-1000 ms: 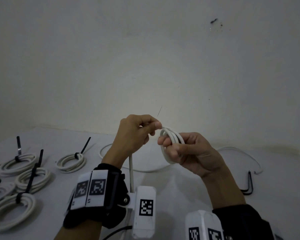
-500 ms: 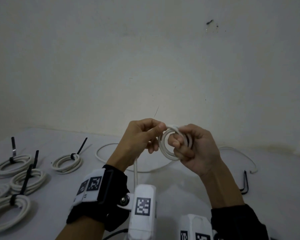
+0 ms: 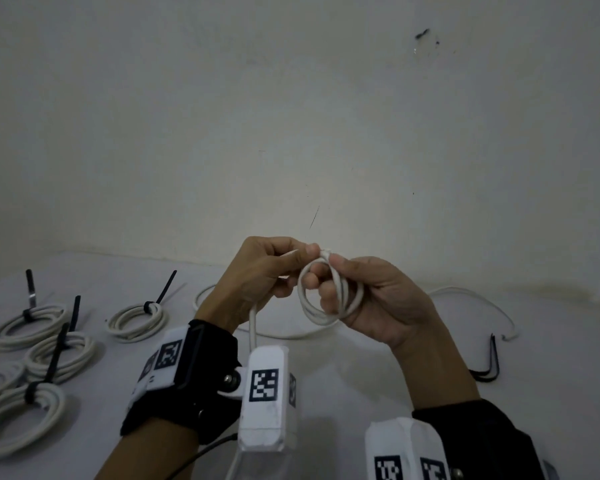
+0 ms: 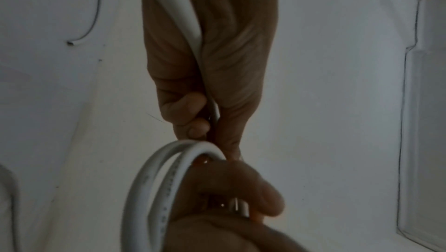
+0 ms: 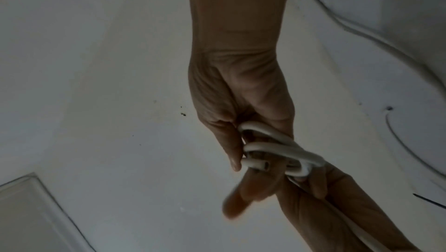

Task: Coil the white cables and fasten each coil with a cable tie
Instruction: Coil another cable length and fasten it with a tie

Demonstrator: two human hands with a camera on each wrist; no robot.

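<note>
My right hand (image 3: 326, 278) holds a small coil of white cable (image 3: 301, 296) upright in the air, fingers through the ring and thumb on top. My left hand (image 3: 302, 252) pinches the same cable at the top of the coil, and the free length (image 3: 253, 323) hangs from that hand toward the table. In the left wrist view the cable (image 4: 178, 8) runs along the palm to the coil (image 4: 149, 180). In the right wrist view the coil (image 5: 277, 151) sits in my fingers with its cut end showing. Loose black cable ties (image 3: 489, 367) lie to the right.
Several tied coils, each with a black tie standing up, lie on the white table at the left (image 3: 137, 317) (image 3: 61, 355). Loose white cable (image 3: 478, 296) curves over the table behind my hands. A white wall rises just past the table's far edge.
My left hand has moved in to the top of the coil. The right hand has turned the coil so that its ring faces me.
</note>
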